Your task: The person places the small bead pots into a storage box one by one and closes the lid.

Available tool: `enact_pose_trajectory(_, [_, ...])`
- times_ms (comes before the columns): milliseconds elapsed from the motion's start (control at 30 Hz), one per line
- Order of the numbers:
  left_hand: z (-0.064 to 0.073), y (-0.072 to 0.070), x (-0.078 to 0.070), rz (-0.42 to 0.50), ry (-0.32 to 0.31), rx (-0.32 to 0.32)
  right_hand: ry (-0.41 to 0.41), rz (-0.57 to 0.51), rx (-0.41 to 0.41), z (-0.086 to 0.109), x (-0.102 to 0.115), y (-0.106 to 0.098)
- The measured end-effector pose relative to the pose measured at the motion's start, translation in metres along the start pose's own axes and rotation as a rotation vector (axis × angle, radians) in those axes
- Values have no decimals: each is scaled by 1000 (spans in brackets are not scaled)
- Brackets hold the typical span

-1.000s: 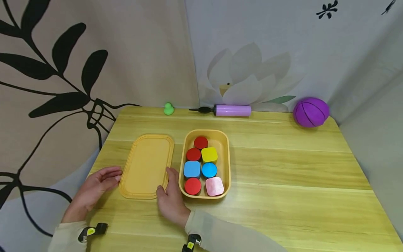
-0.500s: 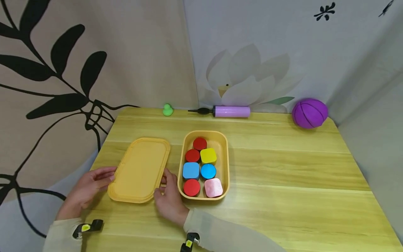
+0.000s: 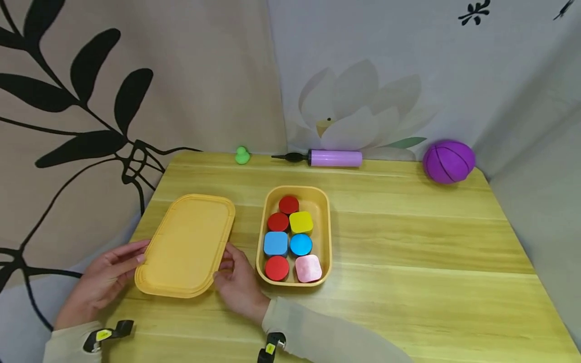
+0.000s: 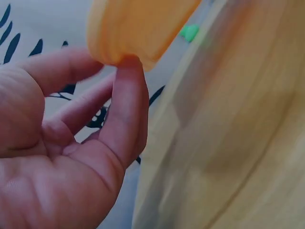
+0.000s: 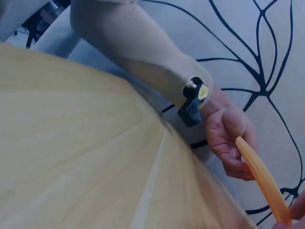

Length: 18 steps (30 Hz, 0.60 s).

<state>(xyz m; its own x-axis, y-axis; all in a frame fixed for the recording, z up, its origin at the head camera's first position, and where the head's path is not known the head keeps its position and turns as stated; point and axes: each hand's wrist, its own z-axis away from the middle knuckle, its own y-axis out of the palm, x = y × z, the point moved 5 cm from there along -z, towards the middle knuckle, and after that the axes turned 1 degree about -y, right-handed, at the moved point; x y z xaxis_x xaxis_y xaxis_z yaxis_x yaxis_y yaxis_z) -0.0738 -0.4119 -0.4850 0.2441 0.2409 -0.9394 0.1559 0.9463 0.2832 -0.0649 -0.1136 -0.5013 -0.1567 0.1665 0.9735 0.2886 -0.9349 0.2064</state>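
Observation:
A yellow rectangular lid (image 3: 186,244) with rounded corners is tilted above the left part of the table. My left hand (image 3: 102,275) pinches its left edge between thumb and fingers, as the left wrist view shows from close by on the lid (image 4: 136,33). At the lid's lower right edge my right hand (image 3: 238,280) grips with thumb and fingertips. In the right wrist view the lid (image 5: 262,176) appears edge-on between both hands. Right of it, a yellow box (image 3: 324,212) stands uncovered, holding several red, blue, yellow and pink round and square pieces.
Along the table's back edge are a small green figure (image 3: 242,155), a purple hand pump (image 3: 336,158) with a black nozzle, and a purple ball (image 3: 448,161). Patterned curtains (image 3: 218,75) hang behind the wooden table (image 3: 422,262).
The lid has moved left, away from the box, and tilted up off the table in both hands. My left hand has shifted left with it; the box stays put.

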Motion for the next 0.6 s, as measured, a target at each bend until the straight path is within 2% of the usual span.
enact_pose_trajectory(200, [2, 8, -15, 141, 64, 149, -15, -55, 24, 2, 14, 2])
enact_pose_trajectory(267, [1, 12, -19, 182, 79, 180, -27, -73, 26, 3, 22, 0])
enact_pose_trajectory(433, [-2, 26, -29, 193, 136, 220, -36, -75, 33, 7, 44, -10])
enact_pose_trajectory(600, [-7, 46, -39, 186, 183, 244, -43, -56, 51, 8, 63, -29])
